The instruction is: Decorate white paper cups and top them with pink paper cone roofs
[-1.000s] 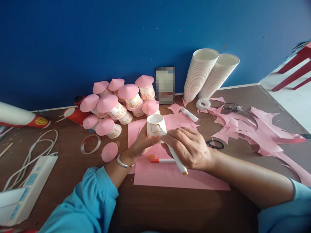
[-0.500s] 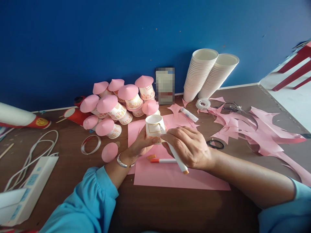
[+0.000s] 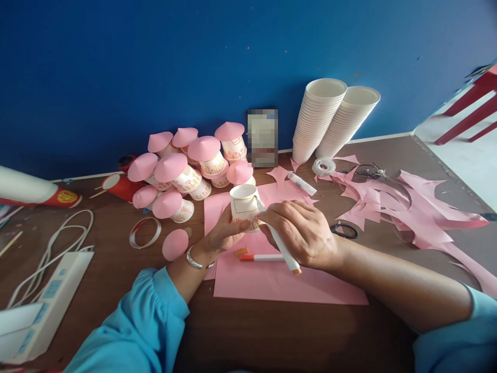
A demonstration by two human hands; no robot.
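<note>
A white paper cup [image 3: 241,199] is held upright by my left hand [image 3: 223,233], its fingers closed around the side and base. Orange patterns run along the cup's lower part, and a yellow-brown outline is drawn above them. My right hand [image 3: 301,233] grips a white marker [image 3: 284,248] with an orange end, its tip at the right side of the cup. Below lies pink paper [image 3: 287,285], bearing an orange-capped marker [image 3: 262,257] and a loose orange cap [image 3: 241,251].
Decorated cups with pink cone roofs [image 3: 204,148] cluster at back left. Tall stacks of paper cups [image 3: 316,119] stand by the blue wall, near a tape roll [image 3: 323,166] and a glue stick [image 3: 302,184]. Pink scraps [image 3: 423,207] spread right; a power strip [image 3: 54,305] lies left.
The cup has turned slightly in my left hand and shifted a little left, showing more of the drawn outline. The marker stays against its right side.
</note>
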